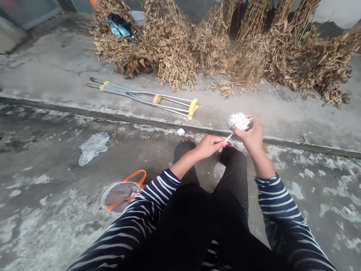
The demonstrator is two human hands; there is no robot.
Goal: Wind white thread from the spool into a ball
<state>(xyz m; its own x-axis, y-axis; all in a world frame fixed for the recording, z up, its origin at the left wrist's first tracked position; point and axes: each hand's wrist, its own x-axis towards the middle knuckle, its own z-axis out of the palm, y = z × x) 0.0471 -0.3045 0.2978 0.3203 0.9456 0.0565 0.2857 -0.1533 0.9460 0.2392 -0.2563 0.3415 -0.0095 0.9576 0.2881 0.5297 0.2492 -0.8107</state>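
Observation:
A white, frilly, pompom-like flower head (239, 120) sits on a thin white stem (229, 136) in front of me, above my knees. My left hand (210, 146) is closed, pinching the lower part of the stem between thumb and fingers. Curled around the right side and underside of the frilly head is my right hand (252, 135), its thumb at the bottom near the stem. Some of the right fingers are hidden behind the head. On the ground left of my feet lies a small white ball-like thing (180, 132), too small to identify.
Metal crutches (130, 92) with yellow pads lie on the raised concrete ledge (60, 64). Behind them, dried plant bundles (172, 42) lean on the wall. A clear plastic sheet (94, 148) and a mesh bag (120, 195) with orange handles are on my left.

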